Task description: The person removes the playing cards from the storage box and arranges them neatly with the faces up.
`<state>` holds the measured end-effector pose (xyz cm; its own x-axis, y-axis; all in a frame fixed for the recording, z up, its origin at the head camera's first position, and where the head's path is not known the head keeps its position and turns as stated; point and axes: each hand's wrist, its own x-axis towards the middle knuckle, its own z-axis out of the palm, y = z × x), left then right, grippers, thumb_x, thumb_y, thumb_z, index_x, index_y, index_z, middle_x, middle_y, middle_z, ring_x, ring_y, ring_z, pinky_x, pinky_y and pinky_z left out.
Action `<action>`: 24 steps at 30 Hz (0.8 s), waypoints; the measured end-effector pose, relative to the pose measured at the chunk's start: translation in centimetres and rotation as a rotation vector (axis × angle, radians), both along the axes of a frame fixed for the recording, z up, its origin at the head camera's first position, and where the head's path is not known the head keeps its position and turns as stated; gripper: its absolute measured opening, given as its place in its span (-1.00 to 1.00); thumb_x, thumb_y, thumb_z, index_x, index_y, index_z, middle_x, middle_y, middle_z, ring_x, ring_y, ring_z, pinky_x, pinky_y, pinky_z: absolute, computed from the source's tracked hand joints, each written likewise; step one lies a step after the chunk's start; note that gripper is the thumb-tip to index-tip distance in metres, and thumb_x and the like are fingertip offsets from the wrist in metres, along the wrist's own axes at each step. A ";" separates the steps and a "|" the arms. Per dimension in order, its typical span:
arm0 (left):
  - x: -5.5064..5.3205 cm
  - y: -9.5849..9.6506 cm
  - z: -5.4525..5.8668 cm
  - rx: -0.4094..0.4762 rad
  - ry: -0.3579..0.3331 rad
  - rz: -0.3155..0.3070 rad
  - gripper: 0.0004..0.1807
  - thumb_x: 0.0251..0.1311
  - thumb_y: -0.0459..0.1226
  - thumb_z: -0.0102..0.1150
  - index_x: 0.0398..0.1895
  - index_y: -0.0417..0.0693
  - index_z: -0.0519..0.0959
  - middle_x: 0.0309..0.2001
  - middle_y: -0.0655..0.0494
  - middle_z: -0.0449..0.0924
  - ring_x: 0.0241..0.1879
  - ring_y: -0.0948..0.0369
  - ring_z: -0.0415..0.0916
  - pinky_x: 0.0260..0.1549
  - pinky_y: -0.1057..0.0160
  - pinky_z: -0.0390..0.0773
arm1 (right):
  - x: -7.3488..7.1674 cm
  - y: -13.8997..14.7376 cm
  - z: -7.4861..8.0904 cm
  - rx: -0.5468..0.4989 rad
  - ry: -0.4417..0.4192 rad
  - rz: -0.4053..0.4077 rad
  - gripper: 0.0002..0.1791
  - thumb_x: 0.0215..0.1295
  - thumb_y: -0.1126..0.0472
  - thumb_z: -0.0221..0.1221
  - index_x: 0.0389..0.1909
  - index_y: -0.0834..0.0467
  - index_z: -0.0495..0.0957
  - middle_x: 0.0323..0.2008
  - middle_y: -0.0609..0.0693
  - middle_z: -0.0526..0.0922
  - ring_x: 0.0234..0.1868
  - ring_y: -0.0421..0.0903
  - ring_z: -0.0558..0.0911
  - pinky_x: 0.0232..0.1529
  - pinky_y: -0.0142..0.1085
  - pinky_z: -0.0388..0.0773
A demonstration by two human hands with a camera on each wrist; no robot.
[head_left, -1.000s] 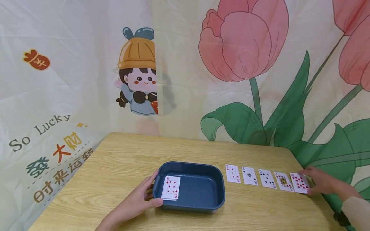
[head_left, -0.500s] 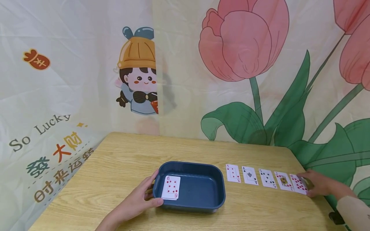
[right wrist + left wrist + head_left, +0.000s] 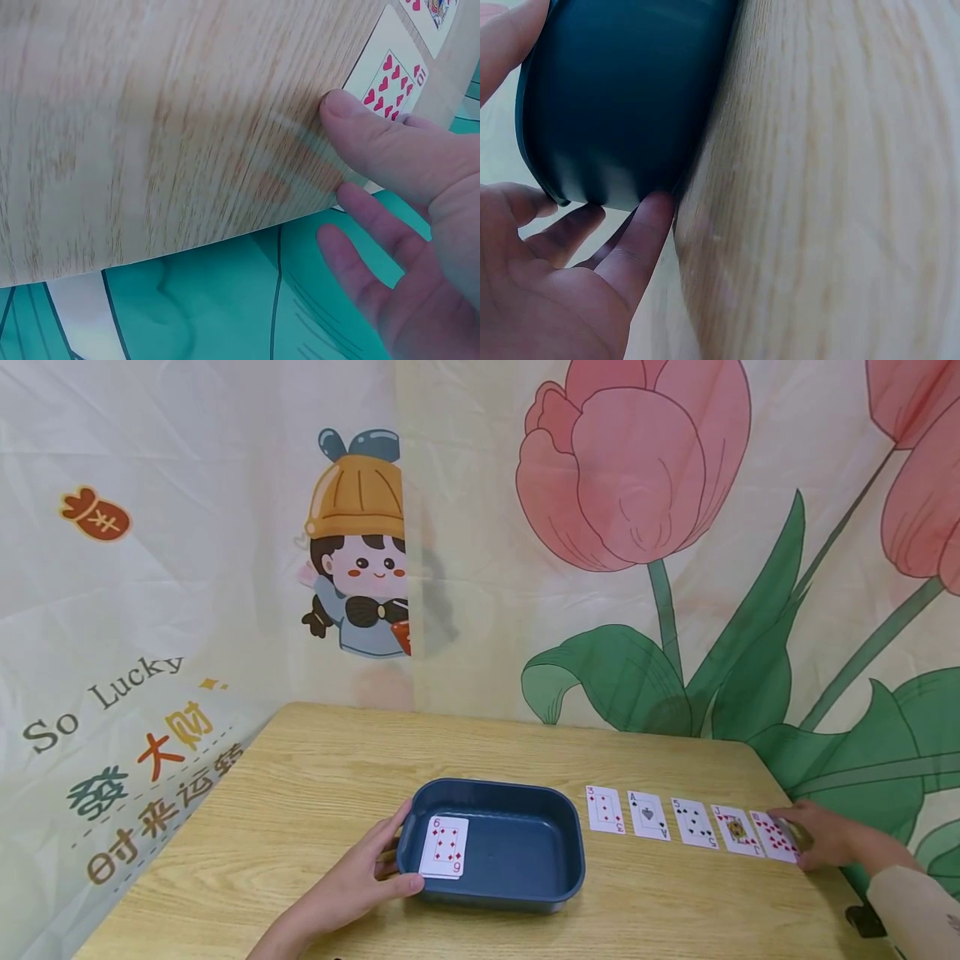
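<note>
My left hand (image 3: 365, 872) grips the left end of a dark blue tray (image 3: 517, 789), thumb at the front corner of the rim. In the left wrist view, its fingers (image 3: 641, 240) touch the tray's outer end wall. A six of diamonds card (image 3: 447, 847) lies face up in the tray's left part, with another card's edge showing beneath it. Far right, my right hand (image 3: 828, 837) pinches a ten of hearts card (image 3: 772, 835) along its right side. The thumb (image 3: 352, 109) sits at one corner in the right wrist view; the fingers reach to the opposite edge, partly hidden.
Left of the ten, a row of face-up cards lies on the wooden table (image 3: 337, 760): jack of hearts (image 3: 737, 832), five of spades (image 3: 694, 823), ace of spades (image 3: 648, 816), three of diamonds (image 3: 604, 810). The table's right edge runs beneath my right hand. Printed cloth (image 3: 465, 610) hangs behind.
My right hand has tilted and closed in on the ten of hearts, its forearm shifting slightly left. The left hand and the tray have stayed in place.
</note>
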<state>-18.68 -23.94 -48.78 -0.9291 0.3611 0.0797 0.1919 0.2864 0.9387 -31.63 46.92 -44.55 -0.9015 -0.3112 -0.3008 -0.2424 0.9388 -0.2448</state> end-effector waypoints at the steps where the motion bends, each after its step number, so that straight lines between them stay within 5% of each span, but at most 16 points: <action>1: 0.0 0.0 0.0 0.000 0.001 0.000 0.11 0.36 -0.22 0.45 0.77 0.08 -0.11 0.67 -0.28 -0.06 0.49 -0.24 0.30 0.28 0.32 0.53 | 0.0 0.0 0.0 0.001 0.000 0.001 -0.13 0.09 0.29 0.53 0.42 0.44 0.38 0.27 0.69 0.23 0.26 0.67 0.30 0.19 0.53 0.35; 24: 0.0 0.0 -0.1 -0.001 0.012 -0.004 0.12 0.35 -0.22 0.46 0.77 0.08 -0.11 0.68 -0.28 -0.07 0.49 -0.25 0.30 0.28 0.33 0.53 | 0.2 0.1 0.1 -0.023 -0.023 -0.018 -0.12 0.11 0.32 0.50 0.44 0.44 0.35 0.30 0.70 0.18 0.28 0.71 0.24 0.19 0.55 0.32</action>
